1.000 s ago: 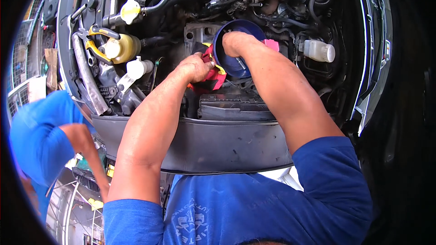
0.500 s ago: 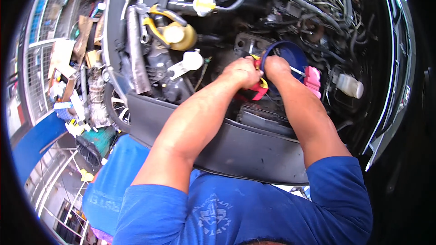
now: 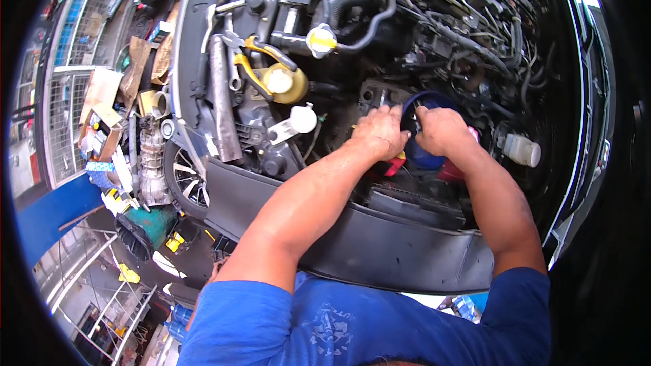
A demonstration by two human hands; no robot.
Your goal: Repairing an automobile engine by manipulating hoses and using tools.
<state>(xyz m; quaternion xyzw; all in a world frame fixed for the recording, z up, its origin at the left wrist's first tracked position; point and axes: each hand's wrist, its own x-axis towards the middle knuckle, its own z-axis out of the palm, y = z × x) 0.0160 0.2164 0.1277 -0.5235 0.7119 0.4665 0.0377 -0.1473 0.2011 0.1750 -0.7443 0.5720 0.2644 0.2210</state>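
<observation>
Both of my hands work inside the open engine bay. My left hand [image 3: 381,133] lies over a red and yellow object [image 3: 395,165], its fingers bent around the top; most of that object is hidden under the palm. Close beside it, my right hand [image 3: 444,133] is closed over a round blue bowl-like thing [image 3: 426,157], fingers and thumb curled together. What they pinch is too small and dark to make out. A red block [image 3: 452,171] shows partly under my right wrist. Behind my left hand is a dark, flat-topped box [image 3: 374,93].
Yellow-handled pliers [image 3: 252,76] lie by a yellowish reservoir [image 3: 288,83] on the left. A metal tube [image 3: 224,105] and a white cap on a bracket [image 3: 302,120] are nearby. The dark bumper [image 3: 380,251] runs before me. Boxes and parts [image 3: 102,105] crowd the far left.
My view has shifted, so the engine bay sits lower and further right. My right hand has shifted within the blue bowl-like thing. Blue clothing at the lower left has mostly left view.
</observation>
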